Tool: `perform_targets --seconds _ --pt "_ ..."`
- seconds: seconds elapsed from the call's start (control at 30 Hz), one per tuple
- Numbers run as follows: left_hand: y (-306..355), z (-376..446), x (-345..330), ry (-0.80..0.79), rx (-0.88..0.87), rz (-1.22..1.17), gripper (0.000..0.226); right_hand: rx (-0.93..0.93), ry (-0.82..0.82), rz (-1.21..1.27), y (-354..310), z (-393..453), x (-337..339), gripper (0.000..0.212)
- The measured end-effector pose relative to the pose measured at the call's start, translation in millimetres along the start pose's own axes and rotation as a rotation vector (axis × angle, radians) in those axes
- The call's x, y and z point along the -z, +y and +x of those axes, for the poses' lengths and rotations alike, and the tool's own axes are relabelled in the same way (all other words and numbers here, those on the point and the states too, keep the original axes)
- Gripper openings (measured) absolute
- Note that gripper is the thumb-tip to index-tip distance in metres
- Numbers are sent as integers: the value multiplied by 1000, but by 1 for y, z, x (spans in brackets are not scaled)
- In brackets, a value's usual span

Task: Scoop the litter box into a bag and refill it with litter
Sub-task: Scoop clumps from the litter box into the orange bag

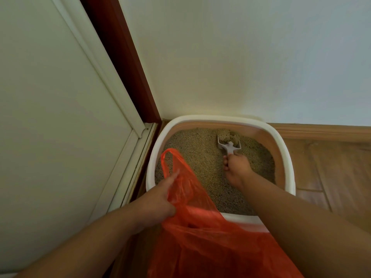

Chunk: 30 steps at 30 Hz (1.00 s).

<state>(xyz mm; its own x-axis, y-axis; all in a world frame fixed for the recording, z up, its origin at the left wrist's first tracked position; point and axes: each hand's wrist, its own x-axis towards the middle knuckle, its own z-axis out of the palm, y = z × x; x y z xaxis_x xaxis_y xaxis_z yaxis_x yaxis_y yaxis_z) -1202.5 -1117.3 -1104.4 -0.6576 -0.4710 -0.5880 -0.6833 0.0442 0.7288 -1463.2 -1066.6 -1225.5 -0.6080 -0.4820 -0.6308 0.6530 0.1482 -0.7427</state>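
— Why was the bag held so close to the litter box?

— I think it was to make the way short. The left hand pinched the edge of the orange bag beside the near left rim, and one handle loop stood up over the litter, so the mouth was ready for the clump.

— And the right hand?

— It reached forward over the box, the arm almost straight, the fingers curled round the handle of the grey scoop. The scoop lay at the far side of the litter, near the wall, with a lump of litter on its blade.

— Was the refill begun?

— I judge not yet; no new litter container was visible.
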Motion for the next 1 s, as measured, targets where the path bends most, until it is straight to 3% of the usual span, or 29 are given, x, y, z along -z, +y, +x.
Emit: perform_targets --seconds 0.17,0.33,0.6,1.0 --pt "0 -9 2 9 1 20 111 -64 15 -53 -7 4 4 17" --pt "0 -14 3 18 -7 30 111 57 -26 -231 0 6 30 28" --pt "2 -15 1 49 -17 75 111 157 -162 -366 -15 -26 41 26" --pt "1 -9 1 48 -11 151 111 185 -303 -553 -37 -75 89 29"
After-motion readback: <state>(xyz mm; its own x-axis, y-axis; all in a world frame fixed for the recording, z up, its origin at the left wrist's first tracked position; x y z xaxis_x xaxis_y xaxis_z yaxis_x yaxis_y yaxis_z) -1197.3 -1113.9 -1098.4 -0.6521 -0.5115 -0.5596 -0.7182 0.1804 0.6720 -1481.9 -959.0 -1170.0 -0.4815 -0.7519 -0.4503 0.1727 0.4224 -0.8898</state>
